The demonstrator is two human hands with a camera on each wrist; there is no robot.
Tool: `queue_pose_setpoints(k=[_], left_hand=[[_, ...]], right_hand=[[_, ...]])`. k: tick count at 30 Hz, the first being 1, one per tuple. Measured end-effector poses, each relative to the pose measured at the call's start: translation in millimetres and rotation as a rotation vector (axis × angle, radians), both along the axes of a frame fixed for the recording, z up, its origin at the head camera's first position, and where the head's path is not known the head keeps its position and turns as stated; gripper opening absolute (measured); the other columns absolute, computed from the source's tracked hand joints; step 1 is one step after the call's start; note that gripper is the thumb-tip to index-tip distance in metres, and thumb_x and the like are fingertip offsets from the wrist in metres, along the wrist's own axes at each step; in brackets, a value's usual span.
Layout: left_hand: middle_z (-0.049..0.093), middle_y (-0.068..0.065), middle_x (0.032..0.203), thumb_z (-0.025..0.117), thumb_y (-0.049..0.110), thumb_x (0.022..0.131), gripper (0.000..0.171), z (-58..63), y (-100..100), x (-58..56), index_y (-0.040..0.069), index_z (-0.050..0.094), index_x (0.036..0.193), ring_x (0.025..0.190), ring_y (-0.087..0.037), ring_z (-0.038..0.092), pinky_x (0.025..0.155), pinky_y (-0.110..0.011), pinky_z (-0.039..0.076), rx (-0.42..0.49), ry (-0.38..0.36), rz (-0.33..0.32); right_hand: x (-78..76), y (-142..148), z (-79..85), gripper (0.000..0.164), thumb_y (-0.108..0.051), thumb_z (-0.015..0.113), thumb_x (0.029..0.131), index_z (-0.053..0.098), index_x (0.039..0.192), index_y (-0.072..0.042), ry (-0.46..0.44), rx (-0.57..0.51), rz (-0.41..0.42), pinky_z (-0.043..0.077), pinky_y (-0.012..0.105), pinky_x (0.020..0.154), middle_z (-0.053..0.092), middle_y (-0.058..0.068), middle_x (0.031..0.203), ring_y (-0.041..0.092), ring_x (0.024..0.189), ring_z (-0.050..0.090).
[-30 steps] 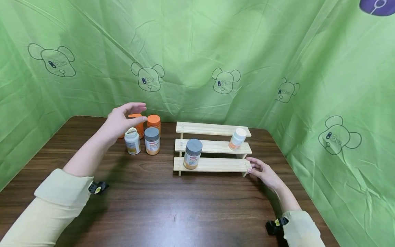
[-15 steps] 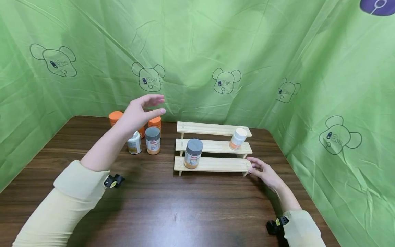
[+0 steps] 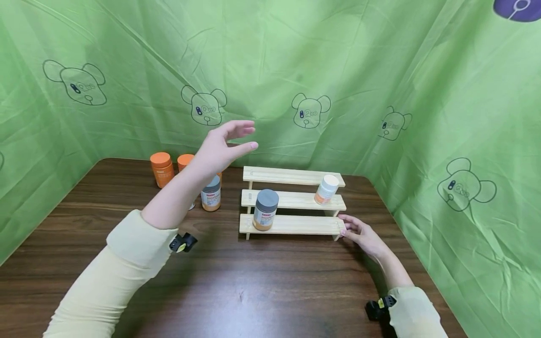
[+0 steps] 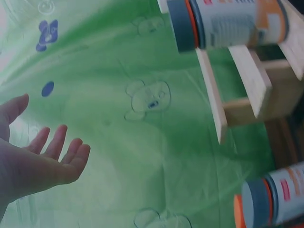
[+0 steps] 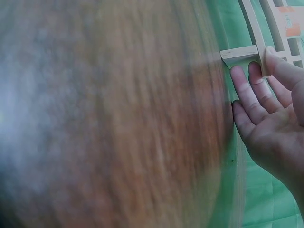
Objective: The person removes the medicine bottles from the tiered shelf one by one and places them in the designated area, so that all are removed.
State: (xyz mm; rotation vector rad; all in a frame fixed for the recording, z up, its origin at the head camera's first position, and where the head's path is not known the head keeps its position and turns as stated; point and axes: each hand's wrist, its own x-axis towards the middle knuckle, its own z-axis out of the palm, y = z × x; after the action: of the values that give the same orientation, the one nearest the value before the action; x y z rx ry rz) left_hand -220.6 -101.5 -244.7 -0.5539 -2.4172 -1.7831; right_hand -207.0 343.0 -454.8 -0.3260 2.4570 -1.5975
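My left hand [image 3: 217, 150] is raised, holding nothing, its thumb and fingers spread apart, left of a three-tier wooden rack [image 3: 304, 224]. In the right wrist view my right hand [image 5: 275, 118] has its thumb on the rack's lowest board end and fingers behind it, gripping that end. A grey-lidded jar [image 3: 266, 210] stands at the left of the bottom tier. On the middle tier's right side is a white-capped bottle [image 3: 327, 190]. Another grey-lidded jar [image 3: 211, 195] stands on the table, partly behind my left arm.
Orange bottles [image 3: 162, 170] stand at the back left of the brown table [image 3: 270, 286]; my left forearm partly covers that group. A white bottle there is almost wholly hidden. Green curtain [image 3: 262, 70] with bear drawings hangs behind and along the sides.
My left hand has moved right and upward from above the bottles on the left toward the rack, still holding nothing. My right hand stays at the rack's end.
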Motion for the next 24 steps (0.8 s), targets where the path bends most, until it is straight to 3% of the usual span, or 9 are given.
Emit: queue_pose_setpoints(k=[5,12,24], left_hand=[[0.053,0.007,0.136,0.071,0.031,0.085,0.056,4.0,20,2.5,0.027,0.048,0.135,0.128,-0.012,0.044,0.105,-0.045,0.036,0.020,0.008,-0.013],[0.053,0.009,0.136,0.071,0.030,0.085,0.057,5.8,45,2.2,0.026,0.047,0.136,0.126,-0.007,0.045,0.105,-0.032,0.037,0.028,0.057,-0.040],[0.052,0.004,0.137,0.073,0.026,0.083,0.059,2.9,92,-0.1,0.022,0.048,0.136,0.128,-0.011,0.044,0.107,-0.035,0.036,0.075,0.058,-0.088]], right_hand=[[0.3,-1,-0.2,0.054,-0.006,0.058,0.093,0.034,0.140,0.007,-0.004,-0.008,0.000,0.051,0.023,0.080,0.056,0.019,0.110,0.004,0.091,0.059],[0.3,0,0.7,0.055,-0.005,0.058,0.093,0.034,0.140,0.007,-0.005,-0.019,0.007,0.051,0.023,0.081,0.055,0.021,0.110,0.004,0.091,0.059],[0.4,1,1.2,0.056,-0.007,0.058,0.093,0.033,0.141,0.007,-0.008,-0.006,0.010,0.051,0.024,0.082,0.054,0.023,0.112,0.004,0.092,0.058]])
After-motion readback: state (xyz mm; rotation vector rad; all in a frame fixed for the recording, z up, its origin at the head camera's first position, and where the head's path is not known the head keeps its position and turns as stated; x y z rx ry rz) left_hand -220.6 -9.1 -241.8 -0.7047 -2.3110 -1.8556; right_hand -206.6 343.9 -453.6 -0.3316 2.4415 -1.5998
